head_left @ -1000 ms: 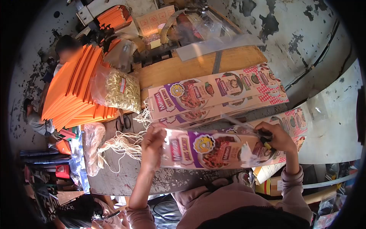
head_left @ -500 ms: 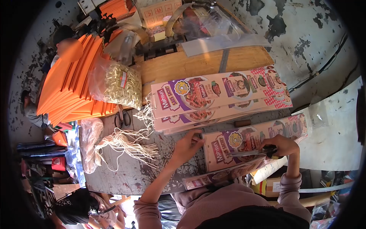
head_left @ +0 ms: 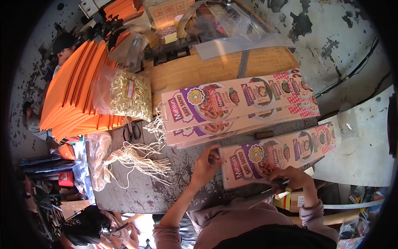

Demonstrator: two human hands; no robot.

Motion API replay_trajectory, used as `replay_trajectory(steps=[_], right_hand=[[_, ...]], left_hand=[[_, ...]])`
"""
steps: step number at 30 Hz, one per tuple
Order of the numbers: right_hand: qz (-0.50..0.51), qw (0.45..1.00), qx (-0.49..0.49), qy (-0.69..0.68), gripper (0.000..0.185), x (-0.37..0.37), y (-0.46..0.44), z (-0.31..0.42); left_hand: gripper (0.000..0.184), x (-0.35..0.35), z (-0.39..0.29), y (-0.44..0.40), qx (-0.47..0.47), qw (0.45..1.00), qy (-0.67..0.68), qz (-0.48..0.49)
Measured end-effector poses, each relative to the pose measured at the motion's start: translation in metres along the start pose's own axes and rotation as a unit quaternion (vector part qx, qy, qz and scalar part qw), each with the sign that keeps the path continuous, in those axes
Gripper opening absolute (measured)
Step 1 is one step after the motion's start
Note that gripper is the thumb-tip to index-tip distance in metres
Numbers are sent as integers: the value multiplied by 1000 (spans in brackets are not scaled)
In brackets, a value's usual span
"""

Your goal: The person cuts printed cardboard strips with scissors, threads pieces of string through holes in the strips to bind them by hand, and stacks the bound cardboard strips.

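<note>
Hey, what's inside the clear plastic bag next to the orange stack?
The clear plastic bag holds many small gold-coloured pieces. Those in front cover whatever lies deeper. A label shows too, though I can't tell whether it's inside.

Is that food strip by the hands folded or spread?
Spread: the printed strip runs straight from near the left hand, no fold showing.
</note>
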State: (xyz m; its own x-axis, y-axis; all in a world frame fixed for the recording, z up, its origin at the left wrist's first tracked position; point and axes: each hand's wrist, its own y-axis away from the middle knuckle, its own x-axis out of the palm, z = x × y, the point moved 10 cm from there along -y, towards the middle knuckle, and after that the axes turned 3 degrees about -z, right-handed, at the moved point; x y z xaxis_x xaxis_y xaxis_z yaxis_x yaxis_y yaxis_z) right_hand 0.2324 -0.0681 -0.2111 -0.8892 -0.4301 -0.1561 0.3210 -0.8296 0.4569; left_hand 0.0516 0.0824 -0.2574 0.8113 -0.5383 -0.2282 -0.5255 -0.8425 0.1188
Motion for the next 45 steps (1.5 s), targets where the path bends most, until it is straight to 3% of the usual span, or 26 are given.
replay_trajectory(steps=[2, 4, 6, 7, 12, 14, 17, 22, 25, 27, 30, 32, 33, 35, 36, 40, 43, 44, 45], right_hand=[[-10, 997, -13, -70, 44, 13, -1, 4], [-115, 991, -60, 32, 40, 2, -2, 8], [-137, 984, -80, 78, 41, -1, -6, 13], [-154, 975, -101, 125, 42, -3, -7, 18], [-155, 981, -76, 85, 40, 1, -10, 17], [-158, 980, -71, 98, 41, 0, -14, 20], [-158, 978, -62, 121, 41, -1, -18, 22], [-172, 969, -59, 169, 41, -3, -16, 30], [-160, 976, -71, 128, 44, -1, -8, 28], [-211, 977, -34, 11, 43, -7, 0, 10], [-263, 962, -74, -2, 44, -20, 2, 10], [-307, 946, -99, 25, 45, -28, 1, -7], [-350, 927, -124, 53, 46, -34, 3, -3], [-378, 913, -150, 27, 43, -41, 2, 8], [-423, 893, -153, -21, 42, -53, 3, 11], [-502, 845, -160, -87, 43, -95, 5, 22], [-416, 888, -195, 29, 45, -105, -12, 65], [-371, 898, -180, 151, 44, -102, -19, 82], [-374, 897, -182, 153, 44, -107, -23, 87]], left_hand=[[39, -2, -11, 1, 14, 1000, -9, -25], [36, 1, -14, 1, 9, 1000, -8, -14], [33, 6, -17, 3, 5, 1000, -8, -3], [34, 12, -15, 8, -15, 999, 35, 10], [43, 19, -1, 26, -101, 980, 168, 27], [50, 25, -10, 35, -145, 945, 286, 59], [55, 27, -26, 39, -115, 929, 344, 78], [53, 28, -26, 43, -127, 933, 322, 93], [46, 33, -25, 50, -130, 934, 307, 130], [40, 36, -20, 55, -117, 928, 320, 151], [31, 43, 1, 61, -136, 949, 217, 187], [25, 29, -18, 53, -9, 952, 286, 109], [25, 29, -15, 56, -9, 952, 285, 108], [24, 17, 9, 59, -63, 993, 101, 24], [25, 15, 4, 57, -96, 993, 73, 14], [23, 18, 24, 50, -152, 978, 130, -51], [21, 12, 27, 41, -174, 970, 136, -98], [20, 10, 25, 37, -160, 960, 203, -106], [18, 8, 26, 33, -144, 946, 268, -113]])
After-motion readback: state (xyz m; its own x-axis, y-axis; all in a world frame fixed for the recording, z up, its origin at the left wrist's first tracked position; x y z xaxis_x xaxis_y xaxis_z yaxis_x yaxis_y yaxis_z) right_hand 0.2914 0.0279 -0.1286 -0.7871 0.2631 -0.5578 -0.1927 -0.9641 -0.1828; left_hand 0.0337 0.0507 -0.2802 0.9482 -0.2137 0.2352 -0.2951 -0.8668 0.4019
